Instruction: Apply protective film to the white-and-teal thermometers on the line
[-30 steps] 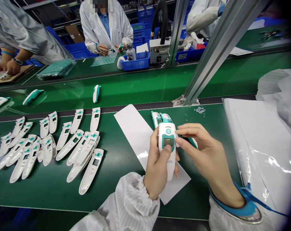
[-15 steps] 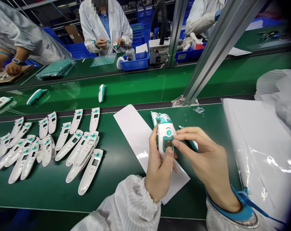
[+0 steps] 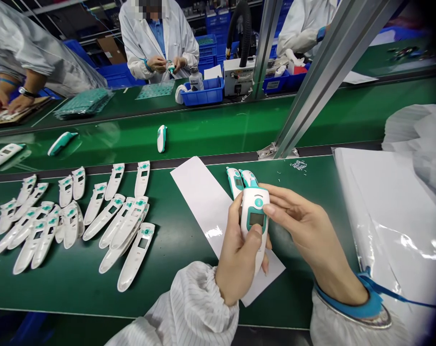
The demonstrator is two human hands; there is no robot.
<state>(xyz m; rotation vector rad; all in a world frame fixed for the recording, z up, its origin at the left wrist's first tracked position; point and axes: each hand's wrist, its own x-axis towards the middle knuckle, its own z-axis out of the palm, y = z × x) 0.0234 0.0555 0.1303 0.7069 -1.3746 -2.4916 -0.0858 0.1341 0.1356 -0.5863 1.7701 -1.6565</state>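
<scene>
My left hand (image 3: 239, 252) is wrapped round a white and teal thermometer (image 3: 256, 221), its small screen facing up. My right hand (image 3: 306, 230) steadies the same thermometer from the right, fingertips resting on its upper edge near the teal button. Both hands hover over a white paper strip (image 3: 207, 202) on the green table. Two more thermometers (image 3: 241, 179) lie just beyond my fingers.
Several white thermometer front shells (image 3: 106, 216) lie spread on the left. A conveyor belt (image 3: 221, 129) behind carries a thermometer (image 3: 162, 138) and others further left. Clear plastic bags (image 3: 391, 216) are stacked on the right. A metal post (image 3: 311, 81) slants upward. People in white coats work across the belt.
My right fingers shifted from the screen to the thermometer's upper right side, and the thermometer tilted slightly right. The thermometers on the belt moved to the right.
</scene>
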